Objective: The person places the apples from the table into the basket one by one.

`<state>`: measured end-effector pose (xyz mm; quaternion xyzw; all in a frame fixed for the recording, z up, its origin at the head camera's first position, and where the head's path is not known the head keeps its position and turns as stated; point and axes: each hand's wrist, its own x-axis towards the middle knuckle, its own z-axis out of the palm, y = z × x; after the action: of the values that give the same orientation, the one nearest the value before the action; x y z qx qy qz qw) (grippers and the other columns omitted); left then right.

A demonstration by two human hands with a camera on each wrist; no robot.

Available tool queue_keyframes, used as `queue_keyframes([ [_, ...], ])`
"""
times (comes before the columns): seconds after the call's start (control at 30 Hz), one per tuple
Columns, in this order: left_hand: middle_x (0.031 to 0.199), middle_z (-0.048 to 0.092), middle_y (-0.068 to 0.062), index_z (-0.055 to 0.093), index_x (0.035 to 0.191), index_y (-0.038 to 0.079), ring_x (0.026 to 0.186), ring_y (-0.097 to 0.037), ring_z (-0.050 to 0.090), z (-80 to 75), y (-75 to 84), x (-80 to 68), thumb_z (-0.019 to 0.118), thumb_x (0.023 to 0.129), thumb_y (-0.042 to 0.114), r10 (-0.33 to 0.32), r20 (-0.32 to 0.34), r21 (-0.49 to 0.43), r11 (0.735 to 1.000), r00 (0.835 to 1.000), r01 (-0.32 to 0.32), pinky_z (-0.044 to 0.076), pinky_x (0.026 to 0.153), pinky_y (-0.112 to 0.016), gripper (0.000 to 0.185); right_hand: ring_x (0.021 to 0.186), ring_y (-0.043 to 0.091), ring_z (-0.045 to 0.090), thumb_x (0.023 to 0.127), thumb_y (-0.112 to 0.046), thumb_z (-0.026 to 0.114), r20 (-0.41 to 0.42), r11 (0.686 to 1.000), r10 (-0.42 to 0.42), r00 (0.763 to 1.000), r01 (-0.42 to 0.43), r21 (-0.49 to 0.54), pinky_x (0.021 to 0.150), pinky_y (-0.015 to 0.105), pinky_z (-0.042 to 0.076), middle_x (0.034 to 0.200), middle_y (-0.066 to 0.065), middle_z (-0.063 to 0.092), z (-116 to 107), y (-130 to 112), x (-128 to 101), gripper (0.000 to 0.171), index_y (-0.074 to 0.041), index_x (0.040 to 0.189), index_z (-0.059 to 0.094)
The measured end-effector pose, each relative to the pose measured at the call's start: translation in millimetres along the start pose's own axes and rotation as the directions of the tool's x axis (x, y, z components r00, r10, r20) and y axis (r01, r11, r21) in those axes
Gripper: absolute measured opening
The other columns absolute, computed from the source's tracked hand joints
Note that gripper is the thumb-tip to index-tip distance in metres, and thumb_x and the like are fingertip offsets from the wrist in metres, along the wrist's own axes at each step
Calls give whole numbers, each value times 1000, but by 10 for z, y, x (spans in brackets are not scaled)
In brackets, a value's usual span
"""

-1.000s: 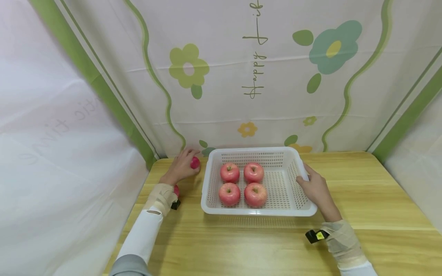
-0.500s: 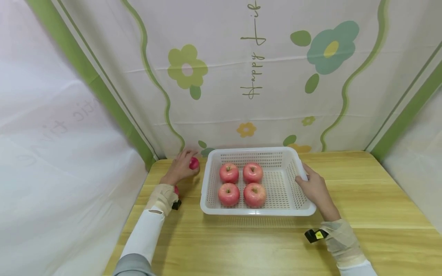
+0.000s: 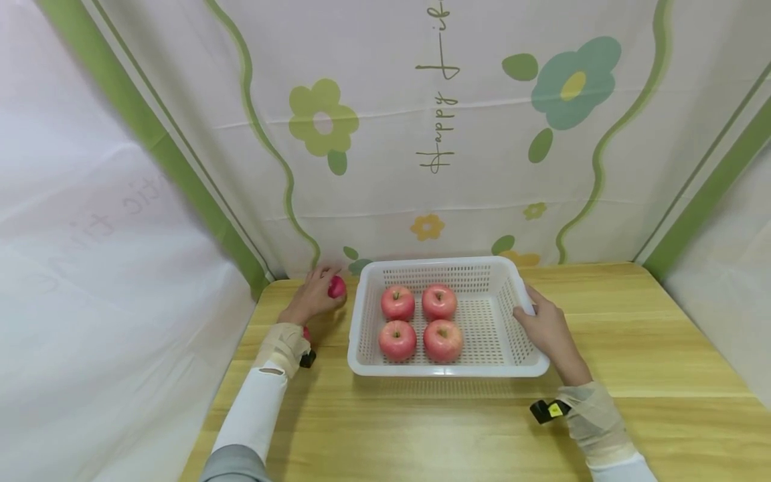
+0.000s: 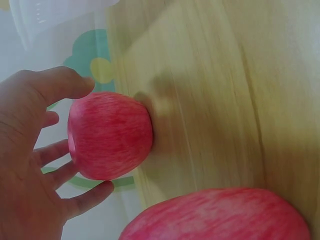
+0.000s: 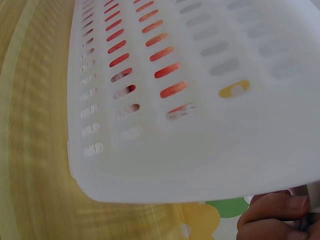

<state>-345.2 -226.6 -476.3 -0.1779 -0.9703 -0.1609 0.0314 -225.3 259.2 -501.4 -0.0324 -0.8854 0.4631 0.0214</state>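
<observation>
At the back left of the table, my left hand (image 3: 313, 294) has its thumb and fingers around a red apple (image 4: 110, 135). The thumb lies against one side of this apple, with spread fingers at the other; it sits at the tabletop. A second red apple (image 4: 220, 217) lies close by, mostly hidden under my left wrist in the head view. My right hand (image 3: 544, 325) grips the right rim of a white plastic basket (image 3: 488, 370), seen from its outer wall in the right wrist view. Several pinkish-red apples (image 3: 443, 340) stand in two rows in the basket's left and middle part.
The wooden table (image 3: 458, 435) reaches back to a white fabric wall (image 3: 373, 174) printed with flowers. Another fabric wall (image 3: 120, 301) runs along the left edge. The basket's right part shows bare perforated floor.
The head view has shifted slightly. Both hands keep nearly the same places, the left at the apple and the right on the basket rim.
</observation>
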Motion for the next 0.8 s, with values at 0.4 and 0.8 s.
queue_keyframes([
  [0.4,158,40,-25,48,157,5,136,-44,47,37,-27,-9,72,96,26,-30,7,1,1000,1000,30,55,105,-63,70,87,37,79,108,-18,52,0,1000,7,1000,-7,-2,62,38,66,137,45,58,0,-15,10,72,-5,170,19],
  [0.8,152,43,-29,48,154,1,132,-47,50,66,-45,29,74,93,25,-62,43,-26,998,997,63,55,105,-63,71,86,38,79,108,-19,53,5,1000,7,1000,-7,-5,61,39,66,134,46,60,-12,-12,-16,72,-2,169,19],
])
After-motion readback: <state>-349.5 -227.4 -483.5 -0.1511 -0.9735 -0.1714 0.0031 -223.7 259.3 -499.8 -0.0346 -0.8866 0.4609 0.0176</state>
